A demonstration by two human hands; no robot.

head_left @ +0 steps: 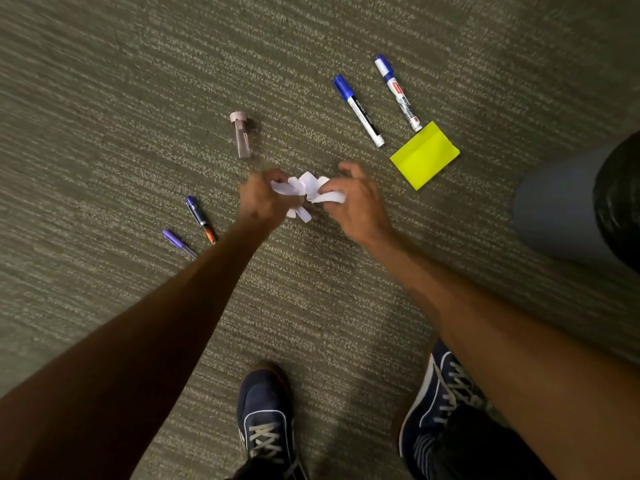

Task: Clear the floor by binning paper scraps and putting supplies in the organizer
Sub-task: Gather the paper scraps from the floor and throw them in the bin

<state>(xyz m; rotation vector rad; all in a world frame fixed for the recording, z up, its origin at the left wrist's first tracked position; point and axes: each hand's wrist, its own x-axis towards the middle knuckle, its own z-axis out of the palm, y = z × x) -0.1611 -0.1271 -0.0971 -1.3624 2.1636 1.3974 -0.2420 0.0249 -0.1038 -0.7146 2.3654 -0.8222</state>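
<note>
White paper scraps are bunched between both hands low over the carpet. My left hand is closed on scraps at the left of the bunch. My right hand is closed on scraps at the right. Two blue-capped whiteboard markers lie side by side beyond my right hand. A yellow sticky-note pad lies just below them. A small clear tube with a pink cap lies beyond my left hand. Two purple pens lie left of my left forearm.
A grey bin with a black liner stands at the right edge. My two dark blue shoes stand on the carpet at the bottom. The organizer is out of view.
</note>
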